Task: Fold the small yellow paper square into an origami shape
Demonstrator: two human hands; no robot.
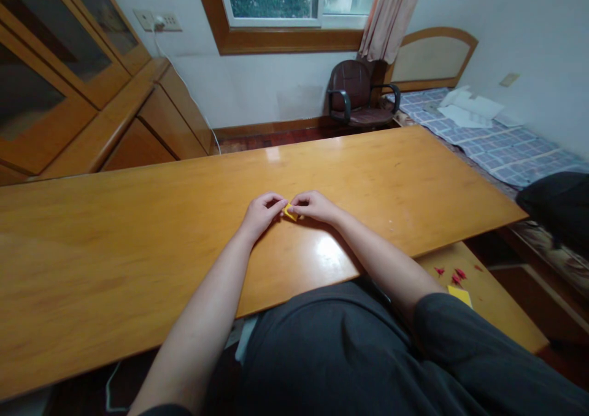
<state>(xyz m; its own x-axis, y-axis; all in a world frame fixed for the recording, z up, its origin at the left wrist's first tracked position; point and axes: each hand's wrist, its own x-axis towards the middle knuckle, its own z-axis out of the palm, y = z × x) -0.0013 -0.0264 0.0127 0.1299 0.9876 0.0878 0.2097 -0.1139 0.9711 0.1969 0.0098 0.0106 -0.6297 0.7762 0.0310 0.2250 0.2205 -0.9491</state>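
A small piece of folded yellow paper is pinched between my two hands, just above or on the wooden tabletop. My left hand is closed, its thumb and fingertips on the paper's left corner. From the other side my right hand grips the paper's upper right part with thumb and forefinger. Fingers cover part of the paper, so its full folded shape cannot be made out.
A lower wooden surface to my right bears several small red folded pieces and yellow paper sheets. Beyond the table are a brown armchair, a bed with a checked cover, and a glass-doored cabinet.
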